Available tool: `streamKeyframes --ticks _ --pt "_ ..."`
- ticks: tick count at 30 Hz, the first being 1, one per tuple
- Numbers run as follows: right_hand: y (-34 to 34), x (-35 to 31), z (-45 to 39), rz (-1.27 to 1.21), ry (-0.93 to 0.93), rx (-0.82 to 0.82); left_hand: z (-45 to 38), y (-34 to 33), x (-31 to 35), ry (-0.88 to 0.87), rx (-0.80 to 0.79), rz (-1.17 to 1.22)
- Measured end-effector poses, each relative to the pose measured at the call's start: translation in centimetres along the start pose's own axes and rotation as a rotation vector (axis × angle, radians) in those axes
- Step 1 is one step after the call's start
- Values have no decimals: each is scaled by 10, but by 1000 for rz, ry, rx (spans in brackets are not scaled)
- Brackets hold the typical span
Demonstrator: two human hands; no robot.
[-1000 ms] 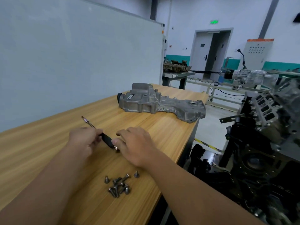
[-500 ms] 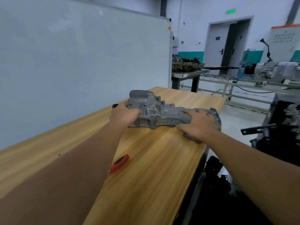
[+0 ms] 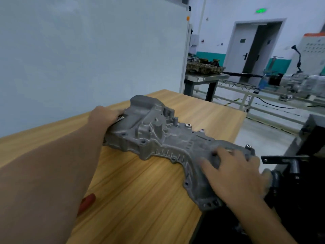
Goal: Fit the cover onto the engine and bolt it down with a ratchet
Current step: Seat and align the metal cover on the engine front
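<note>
Nearest the camera, a red handle (image 3: 87,202) lay on the wooden bench (image 3: 140,199), partly hidden behind the left forearm; what tool it belonged to couldn't be told. The right hand (image 3: 233,175) sat on the near, narrow end of the grey cast cover (image 3: 158,143), fingers spread & bent over the top face, the thumb side down along its right edge, gripping it. That end of the cover hung past the bench's right edge. Further out, the left hand (image 3: 103,117) held the cover's bulky far-left end, fingers wrapped round the back & out of sight. The cover ran diagonally across the bench w/ its ribbed side up; whether it rested on the wood or was held just off it couldn't be told.

To the right, past the bench edge, dark parts of the engine (image 3: 299,173) showed, w/ a flat black bracket (image 3: 281,158) sticking out toward the cover's end. A whiteboard (image 3: 88,50) stood behind the bench. Far back: a grey table (image 3: 205,80) w/ metal parts on it, an open doorway (image 3: 258,46) under a green sign.
</note>
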State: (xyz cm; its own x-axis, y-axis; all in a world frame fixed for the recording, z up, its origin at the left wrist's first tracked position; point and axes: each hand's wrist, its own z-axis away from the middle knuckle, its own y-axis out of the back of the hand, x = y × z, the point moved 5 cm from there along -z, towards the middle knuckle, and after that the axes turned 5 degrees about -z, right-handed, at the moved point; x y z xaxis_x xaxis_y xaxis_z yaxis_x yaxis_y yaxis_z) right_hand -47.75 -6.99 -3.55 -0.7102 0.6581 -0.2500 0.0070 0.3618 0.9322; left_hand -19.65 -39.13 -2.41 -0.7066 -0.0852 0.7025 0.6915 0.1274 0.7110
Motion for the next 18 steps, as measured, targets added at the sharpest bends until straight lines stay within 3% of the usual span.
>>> streamKeyframes --ticks 2,3,6,8,12,18 --pt "15 23 12 -205 -146 182 -2 -5 3 -9 -41 -6" --pt "17 32 13 -255 -196 191 -1 -8 4 -19 -59 6" --pt "12 49 2 -351 -324 -75 3 -9 2 -10 -71 22" --pt "14 56 0 -452 -369 -125 9 -2 -3 15 -58 64" --pt "18 60 31 -570 -362 -10 20 15 -10 36 -46 167" --pt "31 54 96 -1016 -467 205 34 38 -31 34 -2 241"
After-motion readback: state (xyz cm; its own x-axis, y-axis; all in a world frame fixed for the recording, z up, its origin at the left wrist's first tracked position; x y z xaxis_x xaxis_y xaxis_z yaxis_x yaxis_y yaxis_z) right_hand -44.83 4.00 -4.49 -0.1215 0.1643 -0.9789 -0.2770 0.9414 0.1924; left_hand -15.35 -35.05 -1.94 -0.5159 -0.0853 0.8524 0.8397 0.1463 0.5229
